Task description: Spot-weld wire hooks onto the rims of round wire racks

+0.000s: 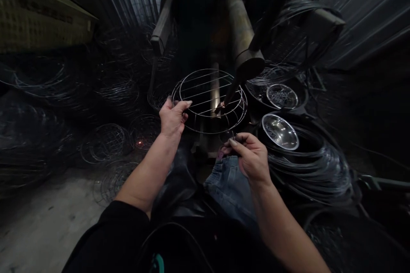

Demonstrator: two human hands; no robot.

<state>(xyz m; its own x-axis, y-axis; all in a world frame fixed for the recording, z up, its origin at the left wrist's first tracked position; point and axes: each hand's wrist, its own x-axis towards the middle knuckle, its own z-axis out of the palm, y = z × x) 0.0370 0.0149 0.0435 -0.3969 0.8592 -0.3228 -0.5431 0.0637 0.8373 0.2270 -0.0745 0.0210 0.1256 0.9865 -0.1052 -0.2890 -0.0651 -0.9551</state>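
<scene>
Now | left hand [173, 117] grip pinching wire rack [209, 100] | right hand [251, 155] grip: cannot tell

A black cloth sleeve [118, 230] covers the left upper arm at the near left and ends in a bunched edge at the elbow. Beyond it the forearm is bare as far as the left grip [173, 117]. The right forearm is likewise bare up to the right grip [251, 158]. Faded blue denim trousers [227, 185] show on the right knee, and a glossy black apron-like sheet [179, 190] lies over the lap.
</scene>
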